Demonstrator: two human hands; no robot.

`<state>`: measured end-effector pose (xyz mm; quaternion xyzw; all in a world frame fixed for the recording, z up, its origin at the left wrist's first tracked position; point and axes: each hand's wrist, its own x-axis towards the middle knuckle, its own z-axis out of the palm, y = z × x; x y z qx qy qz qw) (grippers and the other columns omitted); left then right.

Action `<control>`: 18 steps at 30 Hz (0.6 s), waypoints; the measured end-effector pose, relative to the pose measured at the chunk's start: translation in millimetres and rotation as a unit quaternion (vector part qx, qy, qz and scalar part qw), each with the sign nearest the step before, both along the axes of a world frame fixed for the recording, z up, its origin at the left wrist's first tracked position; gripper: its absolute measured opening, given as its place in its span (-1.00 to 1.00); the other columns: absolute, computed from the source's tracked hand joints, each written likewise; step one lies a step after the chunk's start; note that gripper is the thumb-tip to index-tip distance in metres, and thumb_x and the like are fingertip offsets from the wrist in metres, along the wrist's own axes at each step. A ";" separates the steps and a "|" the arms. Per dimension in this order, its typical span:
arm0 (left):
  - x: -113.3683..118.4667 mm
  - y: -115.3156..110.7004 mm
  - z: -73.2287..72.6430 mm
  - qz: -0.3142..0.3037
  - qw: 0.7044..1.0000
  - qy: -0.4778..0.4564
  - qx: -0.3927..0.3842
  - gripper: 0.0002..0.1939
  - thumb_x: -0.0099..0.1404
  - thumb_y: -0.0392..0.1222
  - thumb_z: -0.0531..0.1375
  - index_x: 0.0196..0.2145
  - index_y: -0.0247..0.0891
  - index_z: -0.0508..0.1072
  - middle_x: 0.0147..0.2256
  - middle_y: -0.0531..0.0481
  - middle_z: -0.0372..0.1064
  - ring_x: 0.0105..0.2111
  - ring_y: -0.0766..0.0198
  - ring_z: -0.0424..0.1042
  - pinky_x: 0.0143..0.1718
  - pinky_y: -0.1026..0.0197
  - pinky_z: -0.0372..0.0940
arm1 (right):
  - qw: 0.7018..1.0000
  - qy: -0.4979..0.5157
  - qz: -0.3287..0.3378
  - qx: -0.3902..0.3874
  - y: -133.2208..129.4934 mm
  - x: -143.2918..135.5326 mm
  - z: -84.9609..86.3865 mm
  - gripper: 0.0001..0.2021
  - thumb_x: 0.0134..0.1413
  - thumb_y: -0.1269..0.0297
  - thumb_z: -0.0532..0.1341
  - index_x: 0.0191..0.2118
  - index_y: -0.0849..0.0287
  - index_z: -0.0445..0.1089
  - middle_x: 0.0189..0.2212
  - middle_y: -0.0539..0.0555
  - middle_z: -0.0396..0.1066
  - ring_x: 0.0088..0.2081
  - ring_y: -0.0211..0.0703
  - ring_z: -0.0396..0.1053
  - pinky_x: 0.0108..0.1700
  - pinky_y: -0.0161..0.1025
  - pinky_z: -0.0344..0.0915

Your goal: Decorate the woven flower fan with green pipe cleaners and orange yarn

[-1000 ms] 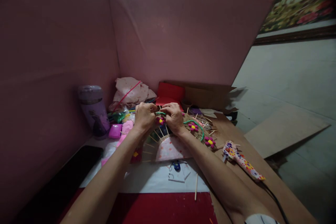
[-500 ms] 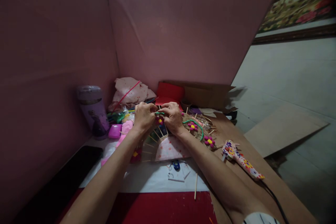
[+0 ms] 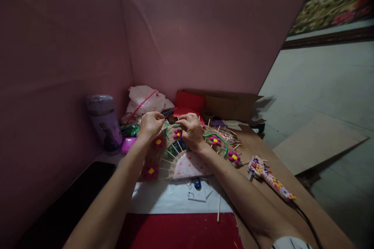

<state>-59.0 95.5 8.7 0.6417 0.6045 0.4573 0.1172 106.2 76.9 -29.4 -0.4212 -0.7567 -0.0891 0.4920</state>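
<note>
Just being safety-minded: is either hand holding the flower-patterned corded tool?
No, the corded tool lies on the brown surface, with the left hand and right hand both at the woven piece.

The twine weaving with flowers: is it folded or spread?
Spread: the twine weaving curves widely, its sticks fanning out around the spotted fabric.

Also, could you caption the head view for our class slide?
Left hand and right hand at the green cord on an arched woven piece dotted with magenta flowers.
</note>
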 end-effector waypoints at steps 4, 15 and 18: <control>7.1 -12.4 3.4 0.050 0.985 0.166 -0.016 -0.80 0.05 -0.06 0.19 -0.47 -0.16 0.58 -0.34 -0.13 0.50 -0.12 -0.03 0.30 -0.10 -0.01 0.18 | 1.000 -0.007 -0.004 -0.001 0.6 1.1 -0.6 -0.75 -0.06 0.55 0.17 -0.33 0.12 0.52 -0.26 0.11 0.41 -0.12 -0.01 0.18 -0.05 -0.08 0.17; 15.3 -19.0 7.9 -0.002 0.976 0.214 -0.032 -0.85 0.04 -0.10 0.23 -0.44 -0.12 0.59 -0.27 -0.09 0.48 -0.07 0.02 0.25 -0.09 0.10 0.18 | 1.000 -0.009 -0.003 0.007 0.1 0.8 0.4 -0.77 -0.06 0.55 0.18 -0.38 0.10 0.53 -0.29 0.09 0.41 -0.14 -0.04 0.19 -0.06 -0.11 0.18; 18.1 -21.8 8.1 -0.001 0.977 0.210 -0.029 -0.86 0.06 -0.09 0.24 -0.45 -0.12 0.59 -0.25 -0.09 0.48 -0.08 0.02 0.25 -0.10 0.10 0.18 | 1.000 -0.015 0.000 0.002 -0.2 0.6 0.6 -0.79 -0.04 0.53 0.19 -0.38 0.11 0.53 -0.29 0.09 0.40 -0.14 -0.04 0.19 -0.06 -0.11 0.18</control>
